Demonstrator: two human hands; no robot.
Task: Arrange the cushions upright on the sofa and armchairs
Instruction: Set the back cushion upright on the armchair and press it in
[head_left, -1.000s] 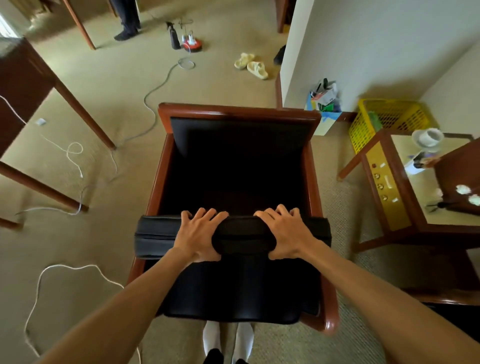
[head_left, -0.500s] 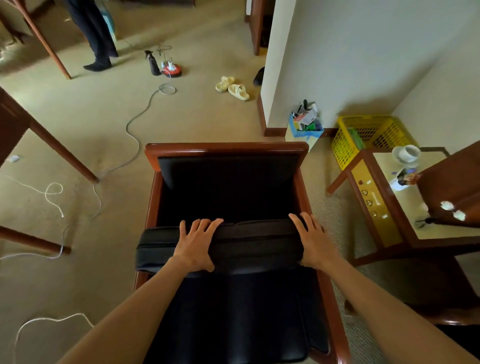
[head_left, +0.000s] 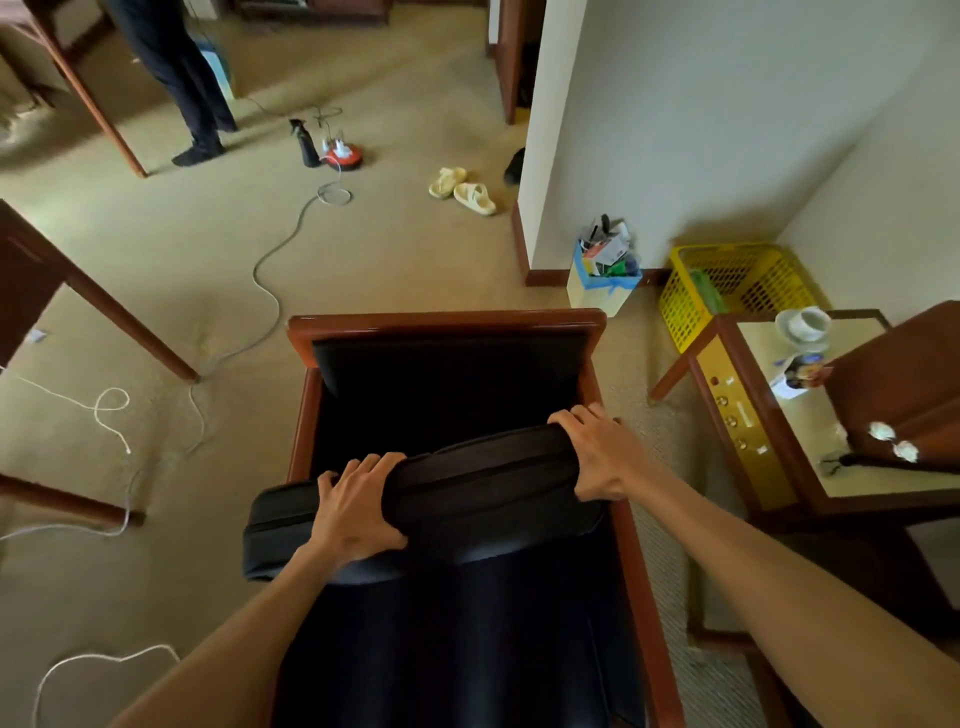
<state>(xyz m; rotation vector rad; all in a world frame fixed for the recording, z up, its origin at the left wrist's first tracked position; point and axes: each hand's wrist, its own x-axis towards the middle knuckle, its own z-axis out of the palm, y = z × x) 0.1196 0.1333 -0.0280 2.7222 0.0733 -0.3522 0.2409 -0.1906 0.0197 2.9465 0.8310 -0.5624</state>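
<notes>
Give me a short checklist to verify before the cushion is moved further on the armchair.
1. Left hand grips the cushion: ok.
2. Right hand grips its right end: ok.
3. Cushion level: not ok, the left end is lower and hangs past the armchair side.
4. Cushion upright against the backrest: not ok.
5. Space in front of the backrest free: cannot tell, too dark.
</notes>
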